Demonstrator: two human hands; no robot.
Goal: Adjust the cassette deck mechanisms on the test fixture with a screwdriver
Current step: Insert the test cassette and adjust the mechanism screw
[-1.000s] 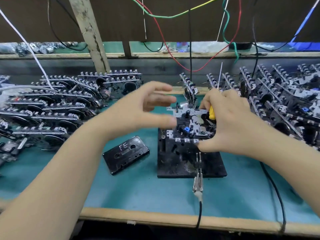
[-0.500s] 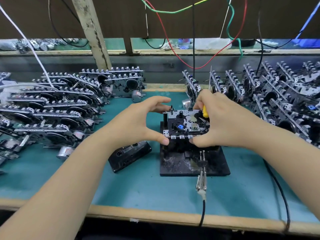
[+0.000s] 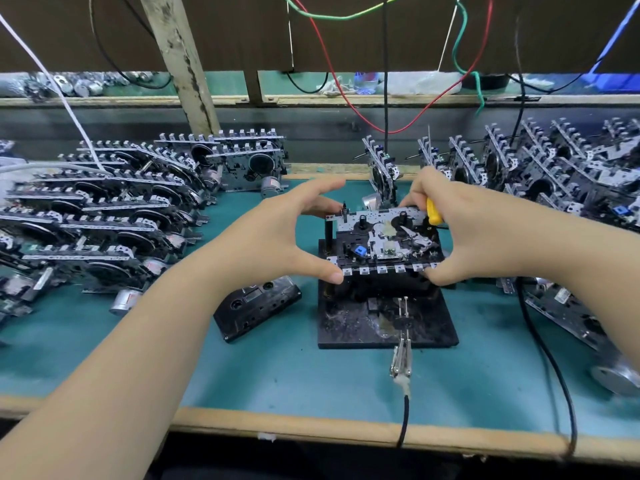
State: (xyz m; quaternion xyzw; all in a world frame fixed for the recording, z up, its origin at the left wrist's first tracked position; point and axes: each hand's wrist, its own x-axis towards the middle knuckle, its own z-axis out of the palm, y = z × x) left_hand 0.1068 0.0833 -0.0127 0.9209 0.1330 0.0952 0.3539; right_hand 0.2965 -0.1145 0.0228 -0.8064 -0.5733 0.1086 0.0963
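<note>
A cassette deck mechanism [image 3: 381,237] with a metal plate and a small blue part sits on top of the black test fixture [image 3: 353,323] on the teal bench. My left hand [image 3: 277,237] grips its left end, thumb on the front corner and fingers curved to the back edge. My right hand [image 3: 478,233] holds a yellow-handled screwdriver [image 3: 433,211] under its curled fingers, while its thumb presses the mechanism's front right corner. The screwdriver's tip is hidden.
A black cassette [image 3: 256,306] lies left of the fixture. Stacks of deck mechanisms crowd the left [image 3: 104,220] and the right [image 3: 554,174]. A metal clip on a black cable [image 3: 401,358] runs from the fixture to the bench's front edge. Wires hang overhead.
My left hand came in from hovering open and now grips the mechanism's left end. My right hand stayed on the right end with the screwdriver.
</note>
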